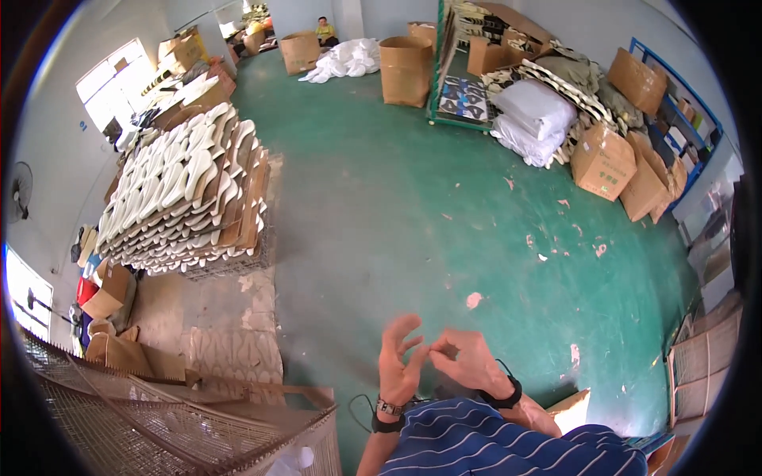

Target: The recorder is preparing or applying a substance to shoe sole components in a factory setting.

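Both hands are raised close together in front of my striped blue shirt (492, 436), over the green floor. My left hand (399, 365) has its fingers apart, some of them slightly bent, and no object shows in it. A watch and a dark band circle that wrist. My right hand (470, 363) is closed in a pinch, its fingertips meeting or nearly meeting a fingertip of the left. Whether something small is between those fingertips, I cannot make out. A black band (508, 394) with a thin cord is around the right wrist.
A tall stack of boards with white foot-shaped pieces (178, 174) stands at left. Wire mesh racks (198, 420) fill the lower left. Cardboard boxes (603, 163), white bags (536, 111) and a blue shelf (706, 151) line the right. Far back, a person (325, 33) sits near white sacks (345, 59).
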Motion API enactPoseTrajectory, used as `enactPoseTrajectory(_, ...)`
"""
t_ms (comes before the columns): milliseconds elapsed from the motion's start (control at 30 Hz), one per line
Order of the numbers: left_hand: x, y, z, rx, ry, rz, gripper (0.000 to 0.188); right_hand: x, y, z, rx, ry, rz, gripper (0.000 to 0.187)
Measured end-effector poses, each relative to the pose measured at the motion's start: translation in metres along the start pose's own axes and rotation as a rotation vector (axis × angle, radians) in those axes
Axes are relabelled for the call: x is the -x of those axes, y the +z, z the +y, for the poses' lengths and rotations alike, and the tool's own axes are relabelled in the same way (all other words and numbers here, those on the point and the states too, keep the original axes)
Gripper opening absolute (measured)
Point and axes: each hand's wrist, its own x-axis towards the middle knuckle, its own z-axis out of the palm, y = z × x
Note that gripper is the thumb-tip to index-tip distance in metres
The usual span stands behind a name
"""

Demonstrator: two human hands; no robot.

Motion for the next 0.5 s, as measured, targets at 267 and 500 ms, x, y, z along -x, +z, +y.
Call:
enactPoseTrajectory(267,-0.071,-0.043,-0.029,0.251,-0.145,-0.040,0.058,-0.098,0.025,0.015,-0.141,0.049,-0.106,0.015)
enactPoseTrajectory(500,-0.158,-0.086,-0.038,0.193,-0.081,0.104,0.054,-0.219,0.062,0.020,-0.331,-0.082,-0.271,0.014)
